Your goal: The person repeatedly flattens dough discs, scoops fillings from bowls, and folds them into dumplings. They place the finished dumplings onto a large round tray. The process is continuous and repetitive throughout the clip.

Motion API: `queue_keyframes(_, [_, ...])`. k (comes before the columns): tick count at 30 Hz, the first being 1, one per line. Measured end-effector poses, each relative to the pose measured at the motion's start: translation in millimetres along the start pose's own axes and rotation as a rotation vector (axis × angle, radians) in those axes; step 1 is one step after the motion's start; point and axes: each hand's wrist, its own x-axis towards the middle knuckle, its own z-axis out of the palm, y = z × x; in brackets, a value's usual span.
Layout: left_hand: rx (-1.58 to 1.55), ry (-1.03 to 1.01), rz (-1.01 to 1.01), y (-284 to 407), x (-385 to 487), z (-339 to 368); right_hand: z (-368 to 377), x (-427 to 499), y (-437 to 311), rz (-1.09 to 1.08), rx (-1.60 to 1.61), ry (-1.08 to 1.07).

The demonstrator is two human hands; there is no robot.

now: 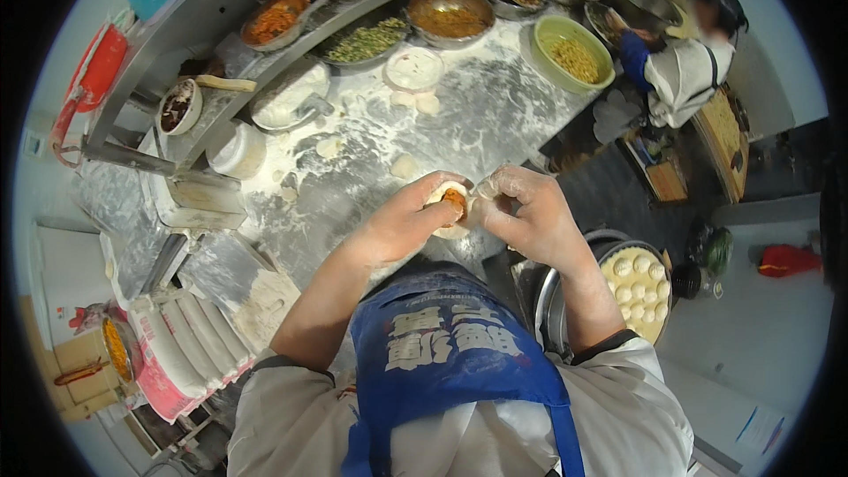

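Observation:
My left hand (404,218) cups a round dough wrapper (453,232) over the near edge of the floured metal table (344,202). A lump of orange-brown filling (455,197) sits in the wrapper, with my left thumb resting against it. At the wrapper's right edge, my floury right hand (530,212) pinches the dough between thumb and fingertips. The wrapper is still gathered open, so the filling shows from above. Just beyond my hands lies a small piece of dough (404,166) on the table.
Bowls of filling line the back, among them a steel bowl (450,16) and a green basin (573,53). A metal shelf (344,10) overhangs the left. Several shaped buns (641,293) fill a round steamer tray at my right. A person (689,73) stands at far right.

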Motion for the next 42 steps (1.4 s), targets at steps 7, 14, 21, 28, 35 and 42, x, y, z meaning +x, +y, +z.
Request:
queue_keyframes(7, [0.104,-0.163,-0.068,-15,18,80,-40,-83,17,0.027,-0.03,0.046])
queue_keyframes(14, [0.242,-0.369,-0.217,-17,32,129,-61,-139,20,-0.033,-0.201,0.1])
queue_keyframes(21, [0.066,-0.571,-0.229,2,62,150,-67,-169,18,0.047,-0.289,0.314])
queue_keyframes(28, [-0.081,-0.185,0.124,-28,49,187,-54,-183,14,0.287,-0.066,0.637])
queue_keyframes(35, [-0.159,-0.3,-0.032,-18,58,176,-49,-180,7,0.248,-0.12,0.704])
queue_keyframes(42, [-0.107,-0.443,-0.114,8,61,172,-49,-177,0,0.149,-0.236,0.737])
